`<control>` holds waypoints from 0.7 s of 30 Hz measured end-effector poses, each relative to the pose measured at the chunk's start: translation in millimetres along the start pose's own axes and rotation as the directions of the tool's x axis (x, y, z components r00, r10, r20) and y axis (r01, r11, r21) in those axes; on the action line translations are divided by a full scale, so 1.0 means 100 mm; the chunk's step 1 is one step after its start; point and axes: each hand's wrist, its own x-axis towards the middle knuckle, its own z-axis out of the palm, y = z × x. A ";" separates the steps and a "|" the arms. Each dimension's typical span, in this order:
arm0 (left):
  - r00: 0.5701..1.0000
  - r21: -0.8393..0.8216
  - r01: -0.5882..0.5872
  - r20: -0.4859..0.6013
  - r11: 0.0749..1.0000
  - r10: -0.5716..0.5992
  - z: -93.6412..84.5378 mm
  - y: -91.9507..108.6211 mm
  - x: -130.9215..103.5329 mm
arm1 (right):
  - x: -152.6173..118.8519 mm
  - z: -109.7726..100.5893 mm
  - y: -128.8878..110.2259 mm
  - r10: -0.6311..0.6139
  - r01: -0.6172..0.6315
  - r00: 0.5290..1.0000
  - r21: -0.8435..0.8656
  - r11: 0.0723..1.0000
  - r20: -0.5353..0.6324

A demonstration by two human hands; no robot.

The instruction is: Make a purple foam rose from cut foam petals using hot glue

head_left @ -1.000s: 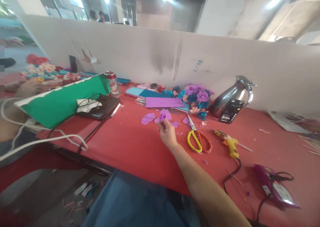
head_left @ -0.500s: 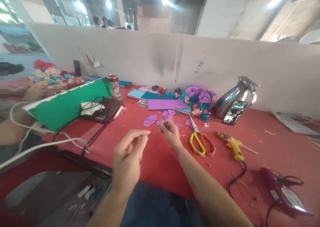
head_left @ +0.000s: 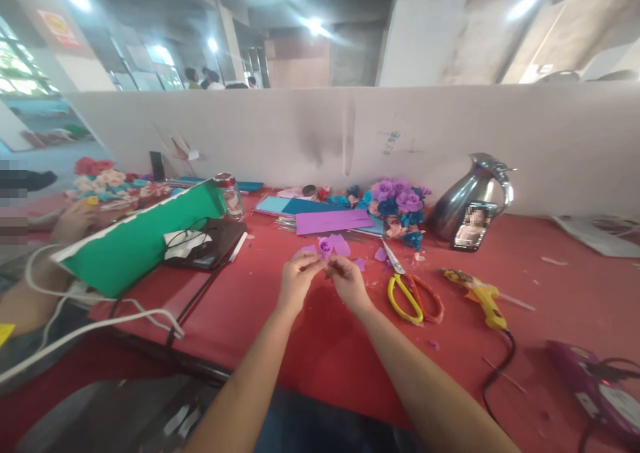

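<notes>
A small purple paper flower (head_left: 326,246) with a rolled centre stands up just above my fingertips. My left hand (head_left: 296,282) is closed in a pinch at its base from the left. From the right, my right hand (head_left: 351,284) pinches at the same spot, and the two hands' fingertips meet. The flower's stem end is hidden by the fingers. Purple paper petals (head_left: 380,253) and scraps lie on the red table around the hands. Beyond them is a flat purple paper strip (head_left: 330,222). Scissors (head_left: 406,298) with yellow and orange handles rest right of my right hand.
A yellow glue gun (head_left: 481,298) with its cord lies at the right, near a purple box (head_left: 595,390). A phone (head_left: 473,226) leans on a metal jug (head_left: 463,185). Paper flowers (head_left: 397,196) fill the back. A green board (head_left: 145,240) and a person's arm (head_left: 37,290) are left.
My left hand, earlier apart on the left with curled fingers, has moved in to meet the right hand at the flower. The camera view has tilted up a little.
</notes>
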 end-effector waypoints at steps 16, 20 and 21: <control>0.993 -0.049 0.023 0.119 0.999 -0.017 -0.05 -0.25 0.19 | 0.03 -0.05 0.17 -0.026 -0.037 0.964 -0.228 0.973 -0.264; 0.994 -0.080 0.097 0.058 0.992 -0.093 -0.08 -0.27 0.17 | 0.02 -0.06 0.18 -0.004 -0.051 0.969 -0.218 0.975 -0.247; 0.993 -0.096 0.115 0.042 0.989 -0.111 -0.08 -0.28 0.18 | 0.02 -0.06 0.18 -0.005 -0.047 0.971 -0.211 0.976 -0.238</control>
